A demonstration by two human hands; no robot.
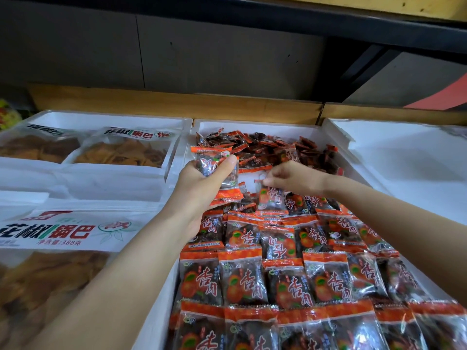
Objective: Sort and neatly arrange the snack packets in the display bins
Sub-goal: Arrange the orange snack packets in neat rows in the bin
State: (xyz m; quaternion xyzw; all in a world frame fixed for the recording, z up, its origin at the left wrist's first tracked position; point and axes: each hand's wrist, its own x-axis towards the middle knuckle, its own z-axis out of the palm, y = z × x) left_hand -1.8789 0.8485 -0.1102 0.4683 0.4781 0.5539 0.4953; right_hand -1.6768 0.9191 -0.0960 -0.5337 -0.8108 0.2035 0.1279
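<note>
**Middle bin: rows near, loose heap far**

A small stack of packets [216, 170] was gripped in the left hand [199, 188], fingers curled round it, over the left side of the middle bin [252, 123]. A single packet [271, 199] was pinched by its top edge in the right hand [293, 176], upright, at the far edge of the rows. The near part of the bin was filled with overlapping rows of packets [290, 281], run up to the left wall. A loose heap [278, 147] was piled against the far wall. A bare strip of bin floor [250, 176] was left between heap and rows, by the hands. Large bags [121, 150] were laid in the left bin [113, 114]. The right bin [404, 157] was set just beside the middle one.
</note>
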